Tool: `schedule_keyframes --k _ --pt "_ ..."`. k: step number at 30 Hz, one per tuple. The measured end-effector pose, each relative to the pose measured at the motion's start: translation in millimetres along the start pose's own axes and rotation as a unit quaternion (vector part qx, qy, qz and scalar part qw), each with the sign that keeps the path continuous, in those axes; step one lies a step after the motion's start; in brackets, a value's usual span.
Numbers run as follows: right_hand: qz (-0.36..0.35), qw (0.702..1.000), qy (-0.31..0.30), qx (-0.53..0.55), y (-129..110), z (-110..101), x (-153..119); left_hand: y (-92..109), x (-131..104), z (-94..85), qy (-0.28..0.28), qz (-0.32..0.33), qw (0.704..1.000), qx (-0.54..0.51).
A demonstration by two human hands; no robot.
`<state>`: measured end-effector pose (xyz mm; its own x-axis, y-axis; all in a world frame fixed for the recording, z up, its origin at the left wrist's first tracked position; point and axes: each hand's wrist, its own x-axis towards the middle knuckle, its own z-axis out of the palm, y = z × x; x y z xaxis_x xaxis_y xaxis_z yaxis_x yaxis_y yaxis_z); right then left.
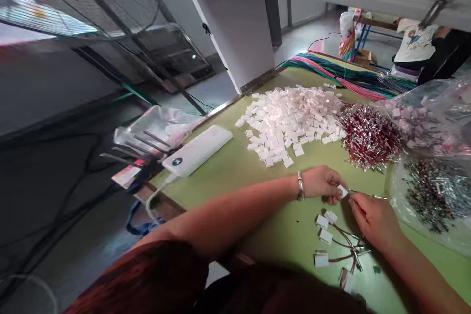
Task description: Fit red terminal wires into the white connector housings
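Observation:
My left hand (324, 184), with a silver bracelet at the wrist, pinches a small white connector (342, 191). Close on its right, my right hand (373, 213) is closed on a thin wire piece (375, 197) whose metal end points at the connector. Below the hands, several white connectors (326, 235) with short brown wires (342, 258) attached lie on the green tabletop (279, 235). Beyond my left hand spreads a big heap of loose white connectors (294, 113). A pile of short red wires with metal ends (371, 136) lies to the right of that heap.
Clear plastic bags (397, 201) holding dark wire pieces and connectors cover the right side. A white power bank (202, 149) with a cable lies at the left edge. Long coloured wires (346, 78) run along the back. A person (415, 41) is at the upper right.

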<state>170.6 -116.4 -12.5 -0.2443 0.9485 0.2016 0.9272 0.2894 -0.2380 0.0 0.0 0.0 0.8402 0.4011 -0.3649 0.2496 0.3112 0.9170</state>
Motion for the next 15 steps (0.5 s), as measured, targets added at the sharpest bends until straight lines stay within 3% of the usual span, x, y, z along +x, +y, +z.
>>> schedule_keyframes --k 7,11,13,15 --pt "0.009 0.998 0.026 -0.057 -1.8 11.1 -3.1 -9.3 5.2 9.3 0.052 -0.019 0.998 0.0" --pt "0.009 0.999 0.029 -0.032 -1.2 7.7 -1.7 -3.2 2.2 10.1 0.027 -0.03 0.999 -0.02" --pt "0.008 0.999 0.026 0.018 -2.9 1.9 0.7 7.4 -5.0 4.2 -0.012 -0.026 0.999 0.043" --pt "0.002 0.997 0.014 0.082 -6.2 -4.1 2.7 21.3 -15.2 -6.9 -0.025 -0.006 0.981 0.192"
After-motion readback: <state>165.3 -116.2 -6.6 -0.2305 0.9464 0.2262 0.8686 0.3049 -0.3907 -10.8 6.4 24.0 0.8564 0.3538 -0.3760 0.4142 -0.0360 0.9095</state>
